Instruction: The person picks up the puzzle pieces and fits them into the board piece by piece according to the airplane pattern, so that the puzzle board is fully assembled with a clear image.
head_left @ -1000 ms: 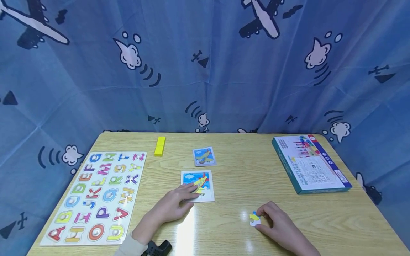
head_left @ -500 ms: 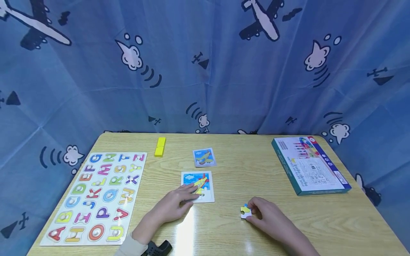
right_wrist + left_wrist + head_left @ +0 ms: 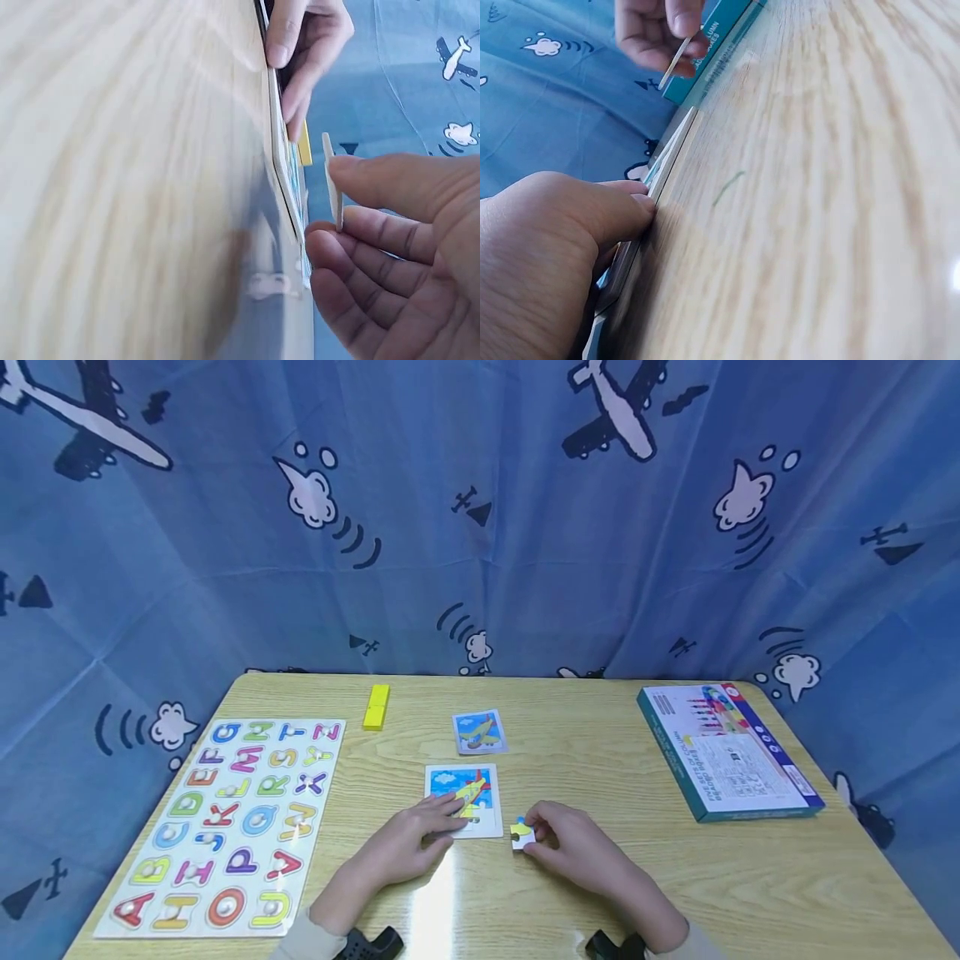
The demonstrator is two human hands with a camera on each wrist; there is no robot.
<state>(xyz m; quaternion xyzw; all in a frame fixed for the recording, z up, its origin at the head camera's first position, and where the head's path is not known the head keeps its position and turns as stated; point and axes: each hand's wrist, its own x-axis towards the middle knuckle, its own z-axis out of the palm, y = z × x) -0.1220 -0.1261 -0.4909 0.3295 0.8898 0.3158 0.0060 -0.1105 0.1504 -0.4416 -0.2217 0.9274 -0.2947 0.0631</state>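
In the head view, my left hand (image 3: 408, 843) rests on a square airplane puzzle (image 3: 487, 821), its fingers stretched over the lower left part of the picture. The left wrist view shows the thumb (image 3: 622, 214) by the puzzle's near edge. Just right of that puzzle, my right hand (image 3: 573, 843) pinches a yellow, white and blue puzzle piece (image 3: 521, 837) between thumb and fingers. Held on edge to the right wrist camera, the thin piece (image 3: 332, 180) is above the table. Behind the puzzle lies a small airplane picture card (image 3: 480, 732). My left fingers hide part of the puzzle picture.
A white alphabet board (image 3: 311, 852) with colored letters lies on the left of the table (image 3: 585, 743). Yellow blocks (image 3: 376, 707) stand end to end near the back. At the right lies a flat green-sided box (image 3: 731, 760). A blue curtain (image 3: 525, 568) hangs behind.
My right hand has moved left with the puzzle piece, close to the puzzle's right side. The left hand has stayed in place on the puzzle.
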